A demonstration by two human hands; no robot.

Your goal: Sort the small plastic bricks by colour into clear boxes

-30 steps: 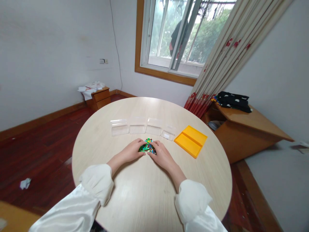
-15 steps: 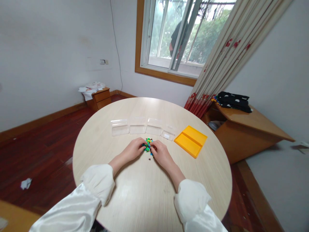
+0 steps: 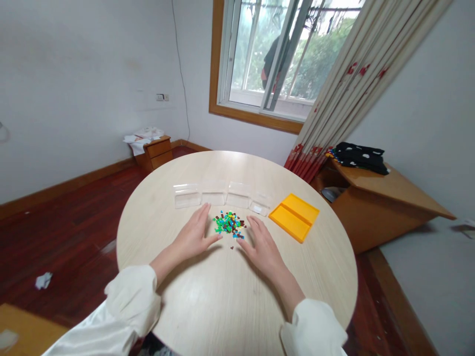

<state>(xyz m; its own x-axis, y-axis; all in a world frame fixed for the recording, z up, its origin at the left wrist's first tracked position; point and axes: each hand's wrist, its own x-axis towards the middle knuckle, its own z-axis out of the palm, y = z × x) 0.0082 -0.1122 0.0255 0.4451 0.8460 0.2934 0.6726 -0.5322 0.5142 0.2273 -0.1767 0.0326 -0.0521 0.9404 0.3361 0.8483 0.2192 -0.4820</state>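
Observation:
A loose pile of tiny green, blue, brown and yellow plastic pieces [image 3: 228,223] lies on the round wooden table [image 3: 208,306]. Left of the pile, my left hand [image 3: 193,234] is open, thumb and fingers spread around that side. My right hand [image 3: 261,243] curves around the opposite side, likewise open and holding nothing. One small brown piece [image 3: 232,247] sits apart, nearer to me than the pile. The pieces are too small for their exact kind to show.
Behind the pile stands a row of clear plastic boxes with raised lids, including a leftmost box [image 3: 187,199] and a smaller rightmost box [image 3: 259,207]. An open yellow two-part tray [image 3: 295,217] lies to the right. Beyond the table is a tilted wooden cabinet [image 3: 374,198].
Both hands have drawn apart from the pile, and their fingers have opened. The pieces, earlier mostly covered by the hands, now show as a wider heap.

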